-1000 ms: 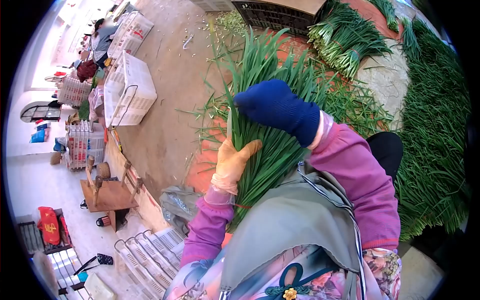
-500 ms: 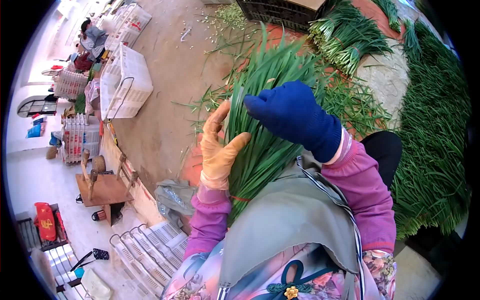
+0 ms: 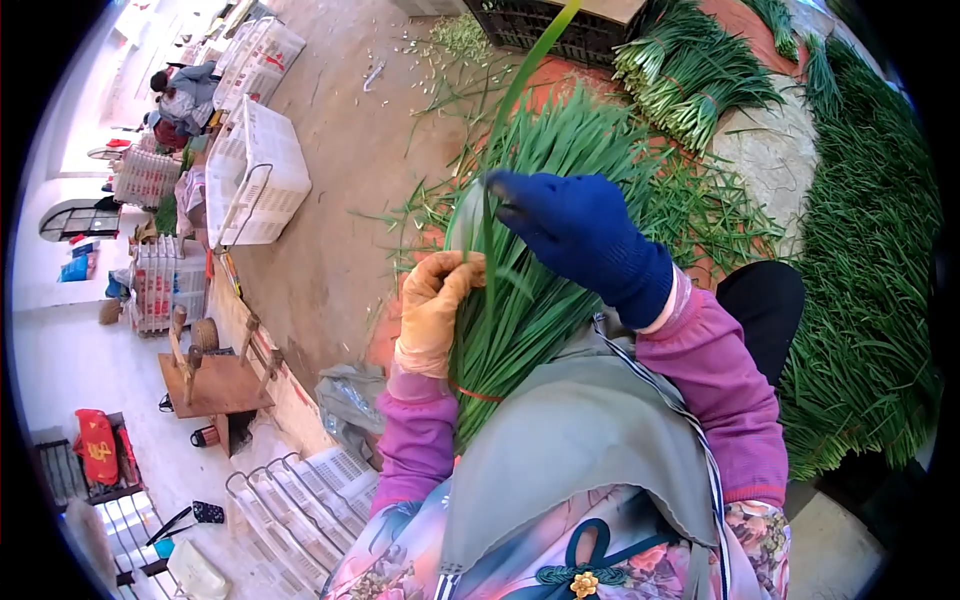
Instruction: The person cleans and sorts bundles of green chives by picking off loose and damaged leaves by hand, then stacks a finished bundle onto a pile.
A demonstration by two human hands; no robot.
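Observation:
A thick bundle of Chinese chives (image 3: 540, 300) lies across my lap, tied near its lower end by a red band (image 3: 478, 394). One long chive leaf (image 3: 530, 70) stands up out of it, and its tip reaches the top of the view. My left hand (image 3: 432, 300), in a pale orange glove, pinches this leaf at the bundle's left edge. Just above, my right hand (image 3: 585, 235), in a blue knitted glove, has its fingertips closed at the same leaf. Part of the leaf is hidden by the fingers.
A large heap of chives (image 3: 865, 260) fills the right side, with tied bunches (image 3: 695, 80) at the back beside a dark crate (image 3: 545, 35). Loose trimmings (image 3: 720, 205) litter the floor. White baskets (image 3: 285, 165) stand at left; a person (image 3: 185, 95) sits beyond them.
My left hand has gone from spread fingers to a pinch. A single leaf is now raised above the bundle, and the right hand's fingertips have moved slightly down.

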